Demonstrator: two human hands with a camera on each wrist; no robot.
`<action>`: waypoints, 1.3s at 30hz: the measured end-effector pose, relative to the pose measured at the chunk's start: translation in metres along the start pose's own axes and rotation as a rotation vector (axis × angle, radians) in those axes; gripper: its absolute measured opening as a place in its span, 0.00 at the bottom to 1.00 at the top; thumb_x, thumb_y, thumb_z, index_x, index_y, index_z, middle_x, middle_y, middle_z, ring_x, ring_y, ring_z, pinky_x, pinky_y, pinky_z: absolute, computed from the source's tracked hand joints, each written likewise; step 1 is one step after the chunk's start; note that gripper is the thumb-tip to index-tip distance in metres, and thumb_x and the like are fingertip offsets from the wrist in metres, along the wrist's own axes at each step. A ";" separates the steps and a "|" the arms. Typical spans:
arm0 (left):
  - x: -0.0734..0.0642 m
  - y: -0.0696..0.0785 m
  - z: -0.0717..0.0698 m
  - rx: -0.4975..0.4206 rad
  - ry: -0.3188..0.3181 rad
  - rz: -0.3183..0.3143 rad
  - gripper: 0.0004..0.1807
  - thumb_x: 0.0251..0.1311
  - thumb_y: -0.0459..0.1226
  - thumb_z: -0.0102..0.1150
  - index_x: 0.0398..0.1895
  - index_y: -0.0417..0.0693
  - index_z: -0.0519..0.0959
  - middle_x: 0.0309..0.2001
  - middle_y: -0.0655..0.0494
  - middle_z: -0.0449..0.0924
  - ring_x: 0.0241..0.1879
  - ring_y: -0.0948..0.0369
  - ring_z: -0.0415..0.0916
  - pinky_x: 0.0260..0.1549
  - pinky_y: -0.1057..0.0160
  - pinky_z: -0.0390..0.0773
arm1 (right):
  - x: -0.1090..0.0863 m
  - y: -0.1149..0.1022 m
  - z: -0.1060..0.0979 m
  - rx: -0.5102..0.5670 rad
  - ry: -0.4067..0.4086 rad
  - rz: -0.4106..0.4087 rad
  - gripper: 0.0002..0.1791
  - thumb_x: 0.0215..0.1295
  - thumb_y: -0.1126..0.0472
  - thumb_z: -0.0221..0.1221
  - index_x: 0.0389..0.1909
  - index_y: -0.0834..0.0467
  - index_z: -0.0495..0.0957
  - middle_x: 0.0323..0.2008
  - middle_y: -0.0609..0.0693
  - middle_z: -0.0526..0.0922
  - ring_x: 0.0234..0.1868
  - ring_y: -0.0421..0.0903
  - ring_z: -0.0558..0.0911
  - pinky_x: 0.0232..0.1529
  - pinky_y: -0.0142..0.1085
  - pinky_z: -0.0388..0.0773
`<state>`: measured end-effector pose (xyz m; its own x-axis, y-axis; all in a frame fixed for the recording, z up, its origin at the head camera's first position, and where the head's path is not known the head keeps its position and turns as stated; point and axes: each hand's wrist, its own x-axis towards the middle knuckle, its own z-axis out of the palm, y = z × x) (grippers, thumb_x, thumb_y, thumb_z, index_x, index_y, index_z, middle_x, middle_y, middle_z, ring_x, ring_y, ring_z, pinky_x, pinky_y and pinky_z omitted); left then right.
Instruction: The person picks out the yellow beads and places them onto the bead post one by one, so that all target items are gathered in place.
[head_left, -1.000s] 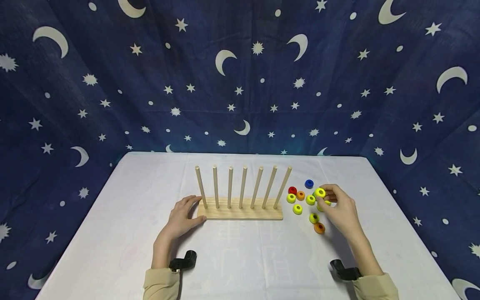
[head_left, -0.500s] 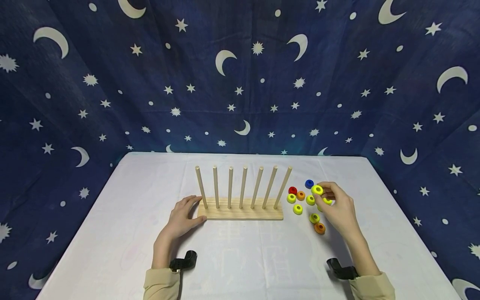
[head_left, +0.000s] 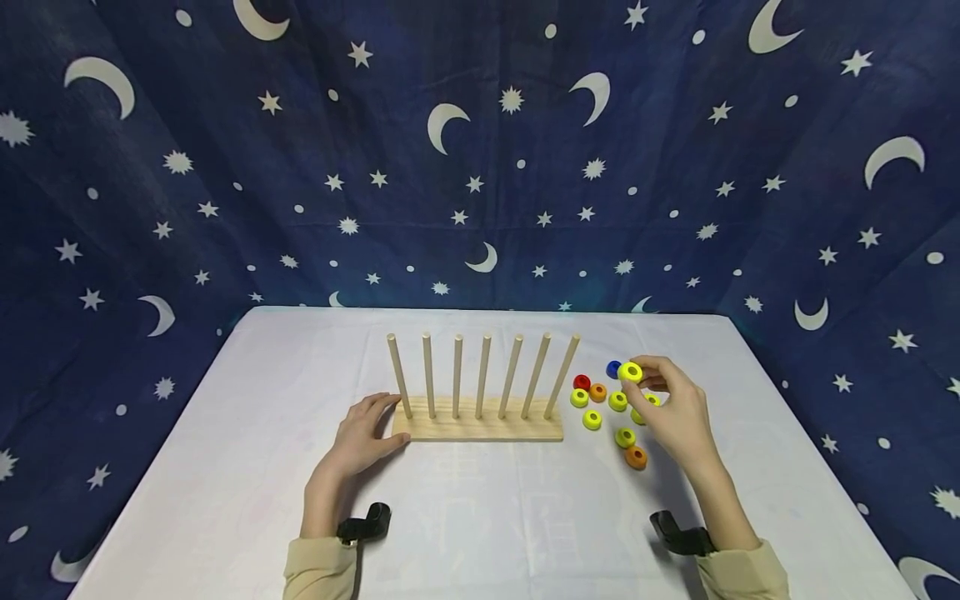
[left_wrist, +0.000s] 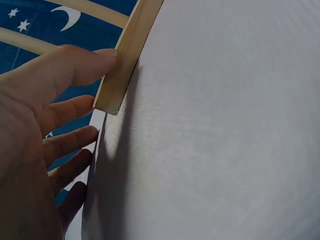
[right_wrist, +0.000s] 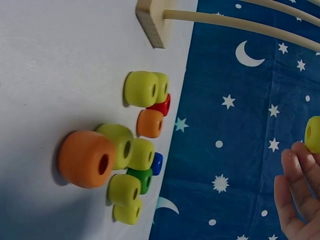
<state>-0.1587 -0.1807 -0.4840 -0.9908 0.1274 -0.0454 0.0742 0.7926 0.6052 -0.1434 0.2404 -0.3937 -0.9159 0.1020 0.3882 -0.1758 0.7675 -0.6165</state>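
A wooden peg rack with a row of upright dowels stands on the white-covered table. My left hand holds its left end, the thumb on the front edge and the index finger by the back corner; the other fingers spread past the end. My right hand pinches a yellow bead between thumb and fingertips, raised above the loose beads, its hole showing. In the right wrist view the yellow bead sits at the right edge, partly cut off. All the dowels are bare.
Right of the rack lie several yellow beads, two orange beads, a red bead, a blue bead and a green bead. A dark blue curtain with moons and stars hangs behind the table.
My right hand has lifted the yellow bead slightly upward and to the left, away from the other beads. My left hand stays on the rack.
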 end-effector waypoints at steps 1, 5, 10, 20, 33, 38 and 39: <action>0.000 0.001 0.000 0.004 -0.002 -0.002 0.37 0.54 0.47 0.66 0.67 0.48 0.66 0.70 0.40 0.61 0.70 0.40 0.55 0.65 0.34 0.56 | 0.000 -0.001 0.000 -0.001 0.003 -0.004 0.18 0.62 0.58 0.62 0.51 0.58 0.76 0.42 0.53 0.83 0.40 0.45 0.78 0.45 0.28 0.72; -0.001 0.003 -0.002 0.013 -0.007 -0.002 0.37 0.53 0.46 0.66 0.67 0.47 0.66 0.69 0.40 0.62 0.69 0.40 0.56 0.64 0.34 0.57 | 0.002 -0.006 -0.001 0.004 0.019 -0.013 0.17 0.62 0.58 0.62 0.51 0.58 0.77 0.42 0.52 0.83 0.39 0.44 0.77 0.45 0.28 0.72; -0.002 0.002 -0.003 0.012 -0.013 0.000 0.37 0.54 0.46 0.66 0.67 0.47 0.66 0.69 0.40 0.62 0.69 0.40 0.56 0.64 0.34 0.58 | 0.003 -0.011 0.001 0.027 0.017 -0.016 0.17 0.61 0.59 0.63 0.51 0.58 0.77 0.42 0.53 0.83 0.40 0.45 0.78 0.44 0.26 0.72; -0.003 0.000 -0.003 0.011 -0.005 0.006 0.37 0.53 0.47 0.66 0.67 0.47 0.66 0.69 0.41 0.63 0.69 0.41 0.57 0.63 0.34 0.58 | 0.006 -0.024 -0.001 0.053 0.043 -0.043 0.18 0.61 0.60 0.63 0.52 0.58 0.77 0.43 0.52 0.83 0.40 0.43 0.77 0.45 0.24 0.70; -0.001 0.001 0.000 0.016 0.004 0.010 0.37 0.53 0.47 0.66 0.67 0.48 0.67 0.69 0.42 0.63 0.68 0.41 0.58 0.62 0.35 0.59 | 0.007 -0.040 -0.005 0.129 0.071 -0.095 0.18 0.60 0.62 0.64 0.52 0.58 0.78 0.45 0.53 0.84 0.39 0.31 0.74 0.47 0.22 0.69; 0.000 0.001 -0.001 0.009 0.006 0.017 0.37 0.53 0.47 0.66 0.66 0.48 0.67 0.68 0.42 0.64 0.68 0.41 0.58 0.63 0.35 0.59 | 0.009 -0.047 -0.007 0.150 0.082 -0.123 0.19 0.58 0.63 0.66 0.52 0.58 0.78 0.45 0.52 0.84 0.39 0.28 0.74 0.48 0.20 0.68; 0.000 0.000 -0.001 0.009 0.006 0.018 0.37 0.53 0.47 0.66 0.67 0.48 0.67 0.68 0.42 0.64 0.68 0.41 0.57 0.63 0.35 0.59 | 0.009 -0.048 -0.007 0.153 0.084 -0.130 0.19 0.58 0.63 0.66 0.52 0.58 0.78 0.44 0.52 0.84 0.39 0.28 0.74 0.48 0.20 0.68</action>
<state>-0.1585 -0.1812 -0.4828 -0.9900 0.1380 -0.0299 0.0927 0.7953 0.5991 -0.1409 0.2090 -0.3553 -0.8499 0.0656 0.5228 -0.3489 0.6733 -0.6518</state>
